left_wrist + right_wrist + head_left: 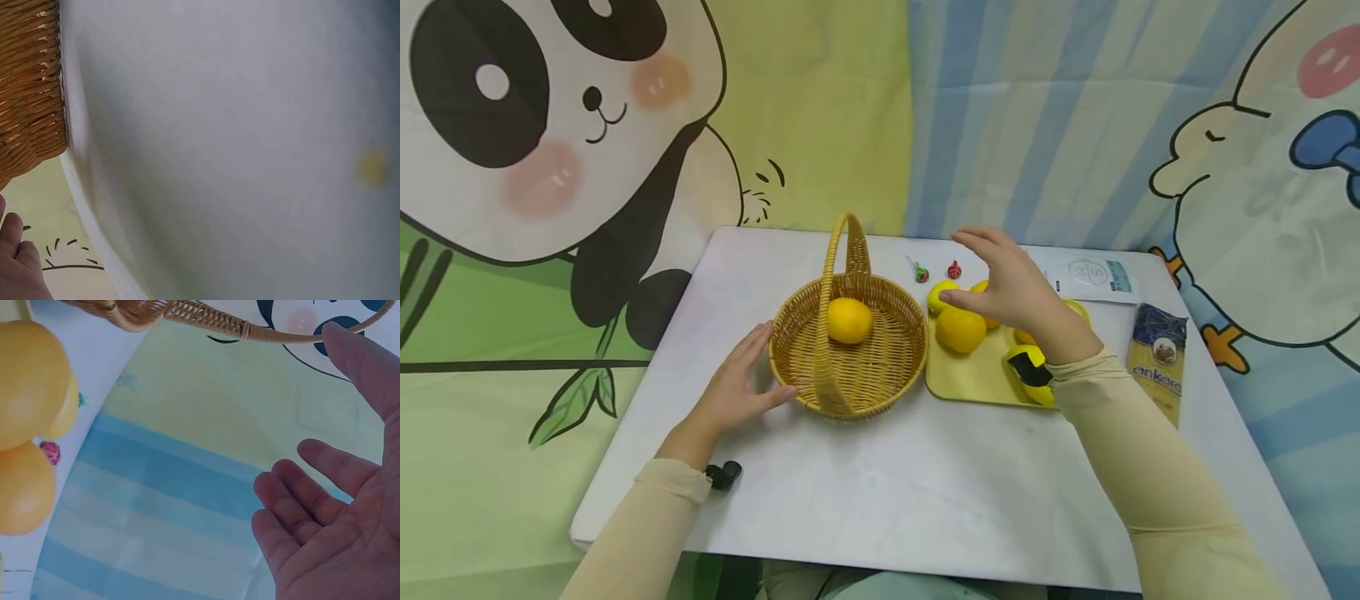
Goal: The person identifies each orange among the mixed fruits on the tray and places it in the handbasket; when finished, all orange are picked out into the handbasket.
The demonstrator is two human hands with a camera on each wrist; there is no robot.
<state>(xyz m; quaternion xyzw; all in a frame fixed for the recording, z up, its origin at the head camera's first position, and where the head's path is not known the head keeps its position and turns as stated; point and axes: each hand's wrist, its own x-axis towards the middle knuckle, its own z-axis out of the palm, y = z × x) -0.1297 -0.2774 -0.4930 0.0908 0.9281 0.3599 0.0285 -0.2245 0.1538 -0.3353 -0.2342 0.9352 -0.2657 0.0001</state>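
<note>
A round wicker basket (880, 379) with a tall handle stands left of centre in the head view. One orange-yellow fruit (850, 321) lies inside it. My left hand (737, 396) is at the basket's left side, thumb and fingers spread along the rim. In the left wrist view only the fingertips (11, 234) show, below the woven wall. My right hand (1011, 287) hovers over a yellow tray (970, 387), holding nothing, its thumb and fingers parted. On the tray are a large orange fruit (961, 330), a yellow-green one (943, 297) and several others, partly hidden by my right hand and wrist.
Behind the tray lie a green-wrapped lollipop (921, 272) and a red-wrapped candy (954, 269). A white pouch (1090, 277) sits at the back right, with a dark blue and gold packet (1157, 362) nearer me. Printed curtains (820, 125) hang right behind the white table (880, 492).
</note>
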